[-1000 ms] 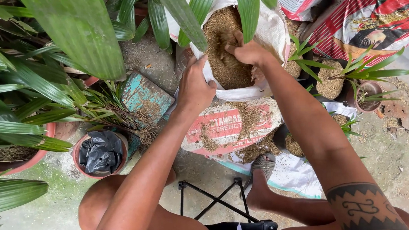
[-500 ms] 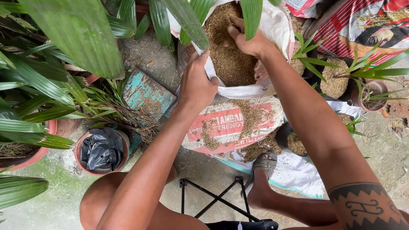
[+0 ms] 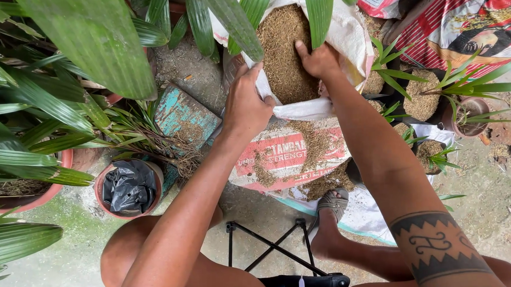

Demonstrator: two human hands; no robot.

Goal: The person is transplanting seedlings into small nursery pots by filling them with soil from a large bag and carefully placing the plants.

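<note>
A white woven sack (image 3: 342,27) stands open in front of me, filled with brown husk-like material (image 3: 280,52). My left hand (image 3: 244,107) grips the sack's rolled near rim and holds it open. My right hand (image 3: 319,59) is inside the sack mouth, fingers pressed down into the husks at the right side; whether it has any husks in it I cannot tell. More husks lie spilled on the sack's printed front below the rim.
A terracotta pot (image 3: 128,189) lined with black plastic stands at lower left. Palm fronds (image 3: 88,47) crowd the left and top. Small potted seedlings (image 3: 421,95) topped with husks sit at right. A teal wooden block (image 3: 184,120) lies beside the sack. A folding stool's legs (image 3: 270,247) are below.
My right hand has moved from the middle of the husks to the sack's right side and pressed flatter. My left hand stayed on the rim.
</note>
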